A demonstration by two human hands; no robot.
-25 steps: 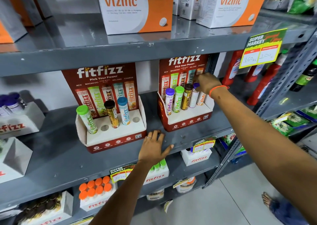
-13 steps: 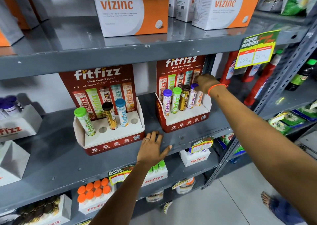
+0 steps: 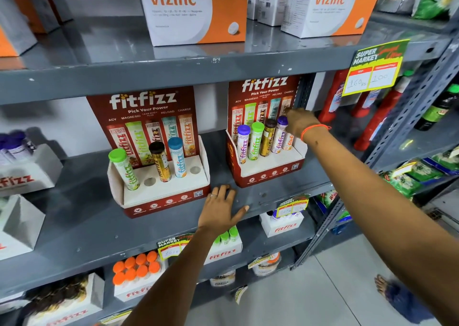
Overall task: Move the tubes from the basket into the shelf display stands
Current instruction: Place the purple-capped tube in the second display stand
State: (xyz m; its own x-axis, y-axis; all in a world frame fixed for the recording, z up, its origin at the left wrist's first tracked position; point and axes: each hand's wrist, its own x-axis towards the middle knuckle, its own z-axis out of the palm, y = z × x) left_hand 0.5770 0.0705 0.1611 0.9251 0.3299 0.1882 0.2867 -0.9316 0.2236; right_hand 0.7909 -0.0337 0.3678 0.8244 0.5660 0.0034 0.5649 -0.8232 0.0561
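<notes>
Two red fitfizz display stands sit on the grey shelf (image 3: 273, 196). The left stand (image 3: 159, 197) holds a green-capped tube (image 3: 125, 170), a brown-capped gold tube (image 3: 161, 163) and a blue-capped tube (image 3: 177, 160), with two holes empty. The right stand (image 3: 269, 174) holds purple-capped (image 3: 243, 143), green-capped (image 3: 255, 140), brown-capped (image 3: 267, 138) and another purple-capped tube (image 3: 279, 135). My right hand (image 3: 299, 124) is closed over the top of the rightmost, orange-lettered tube (image 3: 288, 144). My left hand (image 3: 221, 210) lies flat on the shelf, fingers spread. The basket is out of view.
Vizinc boxes (image 3: 193, 10) stand on the shelf above. A yellow price tag (image 3: 372, 68) hangs at the right, with red bottles (image 3: 377, 122) and a slanted metal upright (image 3: 407, 127) behind it. Fitfizz boxes with orange caps (image 3: 136, 266) fill the lower shelf. A foot (image 3: 387, 286) is on the floor.
Only the view has shifted slightly. My right hand stays on top of the rightmost tube and my left hand rests in the same spot on the shelf.
</notes>
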